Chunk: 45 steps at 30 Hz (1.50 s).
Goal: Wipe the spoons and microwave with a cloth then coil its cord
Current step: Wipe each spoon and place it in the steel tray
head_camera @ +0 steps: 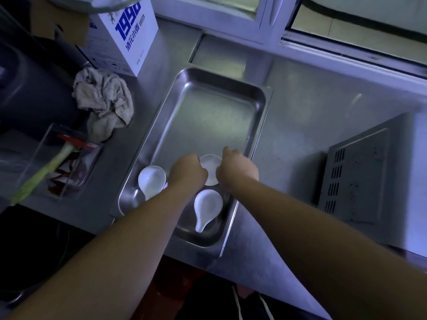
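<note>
Three white spoons are held in the near end of the tray [258, 125]: the left spoon [151, 181], the near spoon [208, 209] and the middle spoon [210, 169]. The middle spoon is flanked by the left hand [188, 173] and right hand [238, 169], whose fingers are curled down at its rims; whether it is pinched cannot be told. The cloth [104, 100] is crumpled on the counter [300, 135] left of the tray, untouched, and the microwave [355, 176] is located at the right.
</note>
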Available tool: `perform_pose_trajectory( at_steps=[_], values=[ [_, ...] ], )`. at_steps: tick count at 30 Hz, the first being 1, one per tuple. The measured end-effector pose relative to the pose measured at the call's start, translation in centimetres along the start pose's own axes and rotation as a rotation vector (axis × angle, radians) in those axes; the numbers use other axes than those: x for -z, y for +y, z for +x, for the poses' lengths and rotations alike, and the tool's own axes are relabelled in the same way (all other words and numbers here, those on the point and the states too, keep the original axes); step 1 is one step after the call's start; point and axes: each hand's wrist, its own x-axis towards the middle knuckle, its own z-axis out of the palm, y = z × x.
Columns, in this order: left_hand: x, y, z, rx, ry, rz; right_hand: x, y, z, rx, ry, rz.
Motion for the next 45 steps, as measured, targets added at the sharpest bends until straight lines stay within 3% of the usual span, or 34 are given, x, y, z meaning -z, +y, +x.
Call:
perform_pose_trajectory(
  at_steps=[9, 14, 23, 32, 45],
  values=[
    [-1.8, 3.8, -6.7, -0.287, 0.057, 0.193, 1.5, 5.4, -6.7, -0.054, 0.074, -0.014],
    [-4.5, 5.8, -10.5, -0.442, 0.076, 0.294, 0.5, 9.4, -10.7, -0.108, 0.017, 0.044],
    [-9.8, 9.4, -18.6, -0.479, -0.059, 0.474, -1.6, 17.6, -19.7, -0.194, -0.021, 0.106],
    [-18.1, 16.4, -30.1, -0.638, -0.083, 0.566, -1.8, 30.6, -30.7, -0.275, 0.121, 0.205],
    [-28.6, 28.1, -43.7, -0.9, -0.21, 0.667, -1.6, 49.2, -43.4, -0.581, 0.27, 0.351]
  ],
)
